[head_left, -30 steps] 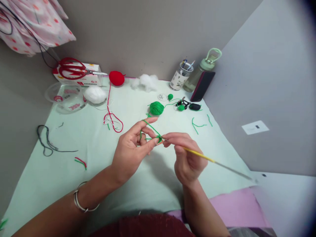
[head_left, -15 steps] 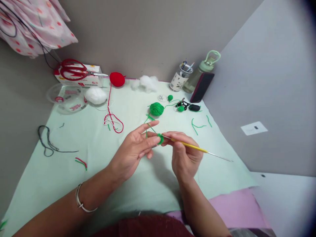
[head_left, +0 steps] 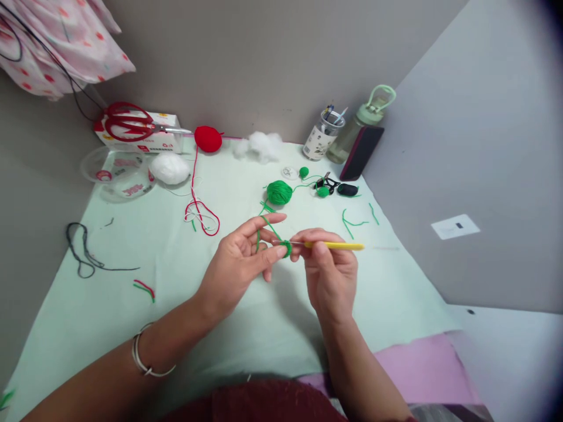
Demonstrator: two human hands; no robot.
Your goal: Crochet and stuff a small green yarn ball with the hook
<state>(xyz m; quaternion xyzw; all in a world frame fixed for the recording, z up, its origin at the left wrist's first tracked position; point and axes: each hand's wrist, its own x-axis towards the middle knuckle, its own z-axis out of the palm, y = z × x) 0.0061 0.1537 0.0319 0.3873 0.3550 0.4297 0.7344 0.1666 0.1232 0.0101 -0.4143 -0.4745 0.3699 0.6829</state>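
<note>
Between the thumb and fingers of my left hand (head_left: 246, 252) is a small green crochet piece (head_left: 287, 249). Green yarn loops over that hand's raised index finger and runs back to a green yarn ball (head_left: 280, 192) on the table. My right hand (head_left: 332, 272) is closed around the yellow handle of a crochet hook (head_left: 338, 246). The hook's thin metal shaft reaches left to the green piece, its tip just past the piece's upper edge. Whether the tip sits in a stitch is too small to tell.
Behind my hands lie a red yarn ball (head_left: 208, 139), a white yarn ball (head_left: 169, 168) and white stuffing (head_left: 263, 146). Red-handled scissors (head_left: 129, 122) rest on a box at back left. A pen cup (head_left: 323, 138), a bottle (head_left: 367, 117) and a phone (head_left: 362, 153) stand at back right.
The crochet hook has swung from slanting down rightward to nearly level, and its tip now shows left of the green piece. My right hand turned with it; my left hand stays nearly in place.
</note>
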